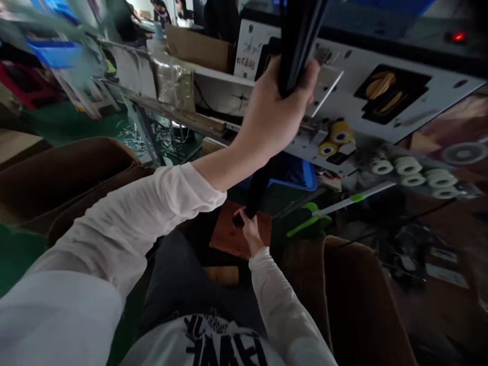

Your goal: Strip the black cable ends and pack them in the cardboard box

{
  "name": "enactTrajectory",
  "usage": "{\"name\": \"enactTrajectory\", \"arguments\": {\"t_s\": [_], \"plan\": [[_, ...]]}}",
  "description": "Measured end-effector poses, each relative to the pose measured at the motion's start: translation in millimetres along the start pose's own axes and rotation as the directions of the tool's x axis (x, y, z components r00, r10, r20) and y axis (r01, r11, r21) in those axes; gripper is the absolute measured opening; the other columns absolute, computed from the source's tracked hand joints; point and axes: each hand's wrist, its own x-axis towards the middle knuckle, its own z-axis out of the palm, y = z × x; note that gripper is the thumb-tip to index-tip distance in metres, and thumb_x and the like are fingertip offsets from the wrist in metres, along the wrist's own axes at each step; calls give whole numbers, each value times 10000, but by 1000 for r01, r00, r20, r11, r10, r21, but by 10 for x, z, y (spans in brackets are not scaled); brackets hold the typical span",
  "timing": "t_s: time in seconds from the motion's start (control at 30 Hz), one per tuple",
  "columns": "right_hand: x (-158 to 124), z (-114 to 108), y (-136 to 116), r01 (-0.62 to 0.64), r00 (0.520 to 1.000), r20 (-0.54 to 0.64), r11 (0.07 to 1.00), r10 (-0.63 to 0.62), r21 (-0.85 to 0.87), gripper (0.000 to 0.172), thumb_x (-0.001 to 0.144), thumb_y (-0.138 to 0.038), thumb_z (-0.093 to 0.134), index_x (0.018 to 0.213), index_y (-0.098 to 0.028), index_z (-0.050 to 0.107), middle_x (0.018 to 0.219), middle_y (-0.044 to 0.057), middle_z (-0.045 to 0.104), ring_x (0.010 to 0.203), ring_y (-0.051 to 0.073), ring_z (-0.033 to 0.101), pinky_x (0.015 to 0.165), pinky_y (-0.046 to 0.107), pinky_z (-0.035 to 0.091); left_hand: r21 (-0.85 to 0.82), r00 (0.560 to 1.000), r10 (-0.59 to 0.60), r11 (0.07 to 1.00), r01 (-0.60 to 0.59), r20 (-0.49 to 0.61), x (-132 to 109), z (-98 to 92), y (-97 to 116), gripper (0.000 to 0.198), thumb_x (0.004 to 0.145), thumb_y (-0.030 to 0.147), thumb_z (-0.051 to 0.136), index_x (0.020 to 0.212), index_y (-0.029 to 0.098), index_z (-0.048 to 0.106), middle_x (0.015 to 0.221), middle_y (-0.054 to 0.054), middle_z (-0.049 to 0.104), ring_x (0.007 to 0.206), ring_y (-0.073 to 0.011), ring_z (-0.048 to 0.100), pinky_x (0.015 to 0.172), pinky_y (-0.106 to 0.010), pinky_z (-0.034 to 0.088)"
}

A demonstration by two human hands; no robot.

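A long black bar (301, 35) slants from the top of the view down towards my lap, passing behind my left wrist. My left hand (276, 109) is wrapped round its upper part, in front of a white machine panel (263, 33). Lower down, my right hand (251, 231) grips the bar's bottom end, above a reddish-brown board (232, 236). Part of the bar is hidden behind my left hand and forearm. The bar's exact kind cannot be made out.
Yellow rollers (335, 137) and a red light (458, 36) are on the machine. Bagged white rolls (414, 170) and a green-and-white stick (343, 203) lie right. Open cardboard boxes (351, 305) flank me. A blue bin (312, 175) sits below. People (162, 12) work far back.
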Motion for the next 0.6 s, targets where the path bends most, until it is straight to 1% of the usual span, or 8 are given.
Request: {"name": "enactTrajectory", "arguments": {"t_s": [0.13,0.23,0.3,0.33,0.4,0.43,0.5,0.6], "plan": [[-120,-35,194,4,1000,-6,999,-5,-46,357,665,-481,697,780,-164,579,760,48,643,710,166,592,646,279,481,11,999,27,1000,-27,23,-181,53,-100,154,900,127,464,771,210,472,578,26,445,450,-71,429,450,-224,350],[-176,-50,244,11,999,-30,998,-13,-60,372,698,-509,650,816,-166,566,752,49,646,662,157,581,603,276,473,27,999,-12,1000,11,41,-273,99,-57,126,915,168,457,798,201,487,590,27,451,450,-68,448,468,-221,353],[-181,-69,246,17,999,-41,998,-20,-60,376,721,-527,621,820,-169,561,707,33,628,592,139,552,548,265,455,16,998,-61,998,61,-28,-351,81,-7,89,902,245,508,824,204,521,596,26,456,478,-86,493,483,-227,363],[-177,-84,241,22,999,-44,998,-24,-58,374,726,-532,615,805,-170,559,684,23,615,564,131,536,528,260,446,0,992,-84,996,85,-97,-400,46,11,89,886,295,539,848,215,541,597,23,461,501,-105,518,485,-233,369],[-162,-126,228,29,998,-46,998,-31,-55,375,730,-540,611,769,-172,553,654,7,593,524,117,508,499,253,430,-45,960,-122,992,114,-253,-504,-68,14,161,853,395,570,908,244,566,593,14,464,557,-145,555,484,-250,383],[-154,-151,227,30,999,-43,998,-33,-55,377,728,-543,612,757,-171,552,648,2,587,510,111,498,490,251,425,-68,940,-136,990,121,-312,-551,-135,-3,203,847,436,561,938,255,570,592,10,462,581,-158,567,487,-257,390],[-143,-203,249,28,999,-31,998,-30,-62,382,720,-543,621,765,-169,562,653,0,596,496,107,494,486,251,423,-100,921,-156,987,128,-357,-614,-246,-72,266,843,488,538,987,266,571,595,4,462,609,-171,575,494,-266,398],[-143,-254,372,20,1000,-21,997,-22,-77,387,694,-524,654,813,-162,584,705,23,640,563,132,556,546,267,457,-94,933,-153,987,129,-326,-605,-278,-212,280,821,495,566,986,268,575,597,6,465,617,-170,573,502,-267,401]]}}
